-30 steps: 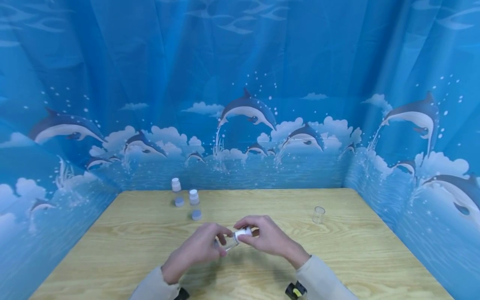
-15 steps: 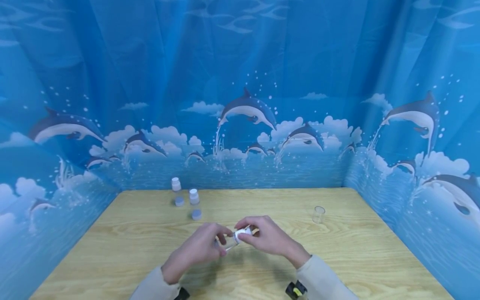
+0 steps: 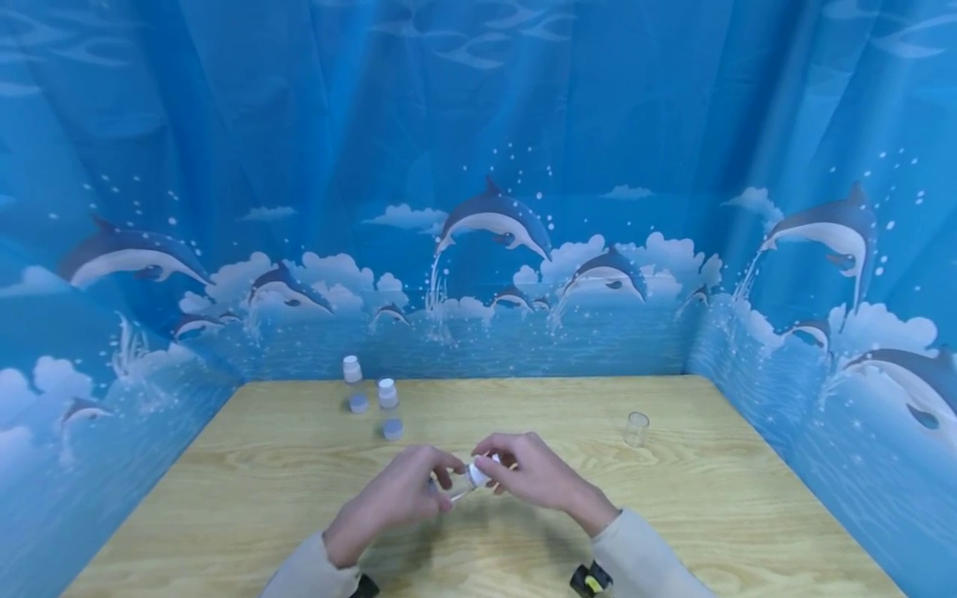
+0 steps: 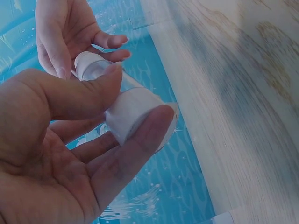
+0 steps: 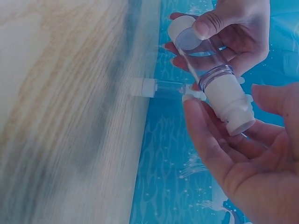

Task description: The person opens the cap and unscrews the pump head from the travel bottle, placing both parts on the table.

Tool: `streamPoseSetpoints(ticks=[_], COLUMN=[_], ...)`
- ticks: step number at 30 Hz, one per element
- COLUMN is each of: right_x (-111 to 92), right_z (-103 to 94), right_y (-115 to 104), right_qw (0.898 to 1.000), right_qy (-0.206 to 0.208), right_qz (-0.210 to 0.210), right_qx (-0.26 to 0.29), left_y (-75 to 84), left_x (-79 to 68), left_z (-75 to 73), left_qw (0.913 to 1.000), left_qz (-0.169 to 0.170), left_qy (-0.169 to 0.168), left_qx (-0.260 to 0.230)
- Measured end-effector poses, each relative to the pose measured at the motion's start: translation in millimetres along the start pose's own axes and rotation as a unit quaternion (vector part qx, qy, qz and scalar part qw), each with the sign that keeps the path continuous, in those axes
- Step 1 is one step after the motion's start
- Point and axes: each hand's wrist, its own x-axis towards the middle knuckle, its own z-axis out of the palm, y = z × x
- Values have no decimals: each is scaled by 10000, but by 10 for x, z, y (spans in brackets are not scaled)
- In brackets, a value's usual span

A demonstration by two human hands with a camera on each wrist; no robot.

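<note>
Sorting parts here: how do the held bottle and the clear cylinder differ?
The bottle is gripped, tilted, in the left hand; the clear cylinder rests on the table. The bottle has white parts at both ends; the cylinder shows none. The bottle looks longer than the cylinder. Both have see-through walls.

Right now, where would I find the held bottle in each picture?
Head: the bottle is below the middle, between the left hand and right hand.
Left wrist: the bottle slants, slightly left of center.
Right wrist: the bottle slants across the upper right.
Shared landmark: the left hand, gripping the bottle's end.
</note>
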Motion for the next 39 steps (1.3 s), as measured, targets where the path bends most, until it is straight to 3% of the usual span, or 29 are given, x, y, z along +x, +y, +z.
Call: streamPoseSetpoints(ticks=[11,30,39], right_x=[-6,-13,-24], right_z=[5,18,-59], right_y=[-47,-14,-29], right_qw=[9999,9992,9997], right_qy=[-76,59,-75], right_qz=[86,-296,-136], right_qx=[55,-280,-164], left_y=[11,7,14], left_x=[1,10,-8], left_z=[4,0,-7], left_qw=[10000,9997,9998], left_qz=[-18,-170,-33], left_qy=[-9,-38,59], left_qx=[90,144,169])
